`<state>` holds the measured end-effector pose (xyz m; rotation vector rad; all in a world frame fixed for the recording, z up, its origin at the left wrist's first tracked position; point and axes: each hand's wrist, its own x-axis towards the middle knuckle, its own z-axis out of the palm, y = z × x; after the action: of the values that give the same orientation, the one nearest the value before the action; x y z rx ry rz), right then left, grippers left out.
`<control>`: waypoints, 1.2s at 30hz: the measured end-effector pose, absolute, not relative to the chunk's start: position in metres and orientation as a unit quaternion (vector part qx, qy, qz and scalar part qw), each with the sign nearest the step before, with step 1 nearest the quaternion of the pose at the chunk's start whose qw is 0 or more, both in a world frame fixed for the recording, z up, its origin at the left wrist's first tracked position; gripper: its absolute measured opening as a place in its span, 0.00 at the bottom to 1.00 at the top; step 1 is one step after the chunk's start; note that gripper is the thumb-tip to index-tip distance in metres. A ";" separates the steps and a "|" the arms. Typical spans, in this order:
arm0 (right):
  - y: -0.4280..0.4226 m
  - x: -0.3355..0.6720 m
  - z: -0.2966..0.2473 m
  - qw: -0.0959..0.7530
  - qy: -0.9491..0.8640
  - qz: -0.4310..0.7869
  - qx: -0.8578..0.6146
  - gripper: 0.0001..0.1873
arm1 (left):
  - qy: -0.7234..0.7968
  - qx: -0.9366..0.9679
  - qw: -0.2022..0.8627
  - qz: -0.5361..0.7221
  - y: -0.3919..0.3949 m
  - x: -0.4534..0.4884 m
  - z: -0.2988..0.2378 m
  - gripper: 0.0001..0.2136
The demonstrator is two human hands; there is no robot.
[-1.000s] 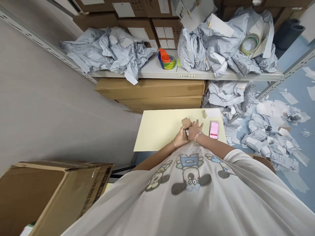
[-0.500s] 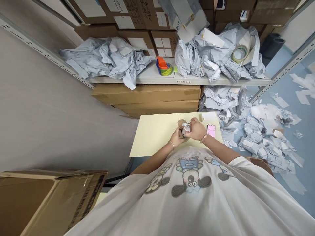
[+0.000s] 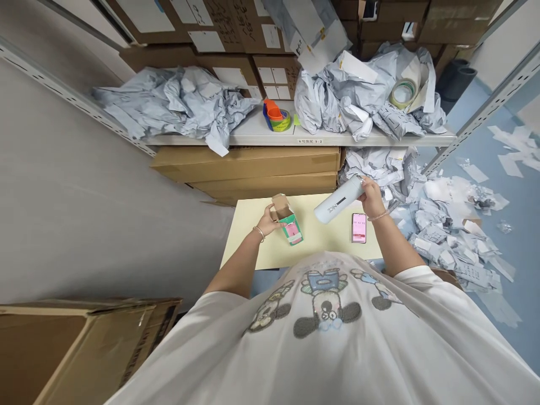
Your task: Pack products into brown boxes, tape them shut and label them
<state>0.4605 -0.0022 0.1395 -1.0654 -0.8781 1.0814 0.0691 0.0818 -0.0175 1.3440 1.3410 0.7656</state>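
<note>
A light grey insulated bottle (image 3: 337,201) with dark lettering is tilted above the right part of the pale yellow table (image 3: 248,253). My right hand (image 3: 371,197) grips it by its top end, fingers wrapped round. To the left, my left hand (image 3: 270,220) holds a small green and pink cardboard box (image 3: 292,228) near its top. The box's brown flaps stand open, and the bottle is apart from it. A phone (image 3: 359,228) with a pink screen lies on the table below my right hand.
Behind the table, large flat cartons (image 3: 253,166) lie under a metal shelf (image 3: 270,138). On the shelf are crumpled grey mailing bags (image 3: 185,101) and a tape dispenser (image 3: 276,117). Torn bags (image 3: 455,236) litter the floor at right. A big carton (image 3: 118,343) stands at lower left.
My right hand has drawn the bottle out of the box and moved right and up with it. My left hand has moved left with the box, whose printed side now shows.
</note>
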 end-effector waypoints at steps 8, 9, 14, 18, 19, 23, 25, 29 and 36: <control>-0.007 0.458 0.135 0.632 -0.391 0.465 -0.481 0.23 | 0.590 0.546 0.494 0.332 0.067 0.054 -0.008 0.69; -0.007 0.458 0.134 0.630 -0.394 0.462 -0.484 0.23 | 0.594 0.542 0.487 0.340 0.066 0.051 -0.008 0.69; -0.007 0.456 0.129 0.621 -0.395 0.440 -0.515 0.22 | 0.610 0.534 0.484 0.330 0.067 0.036 -0.007 0.68; -0.007 0.453 0.127 0.617 -0.368 0.435 -0.543 0.23 | 0.608 0.499 0.515 0.341 0.068 0.032 -0.012 0.63; -0.007 0.452 0.126 0.614 -0.363 0.435 -0.549 0.23 | 0.609 0.482 0.525 0.349 0.068 0.033 -0.014 0.61; -0.004 0.447 0.122 0.608 -0.327 0.439 -0.575 0.23 | 0.620 0.392 0.559 0.386 0.066 0.038 -0.020 0.51; -0.001 0.444 0.119 0.606 -0.289 0.451 -0.588 0.24 | 0.627 0.369 0.545 0.418 0.064 0.041 -0.023 0.50; 0.005 0.440 0.114 0.598 -0.178 0.506 -0.595 0.23 | 0.612 0.433 0.479 0.457 0.057 0.048 -0.026 0.47; 0.005 0.432 0.114 0.592 -0.093 0.600 -0.530 0.17 | 0.553 0.488 0.481 0.473 0.032 0.081 -0.032 0.38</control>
<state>0.4319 0.0049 0.1139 -1.2319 -0.2171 1.3962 0.0807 0.0324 -0.0319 1.1909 1.3492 1.1537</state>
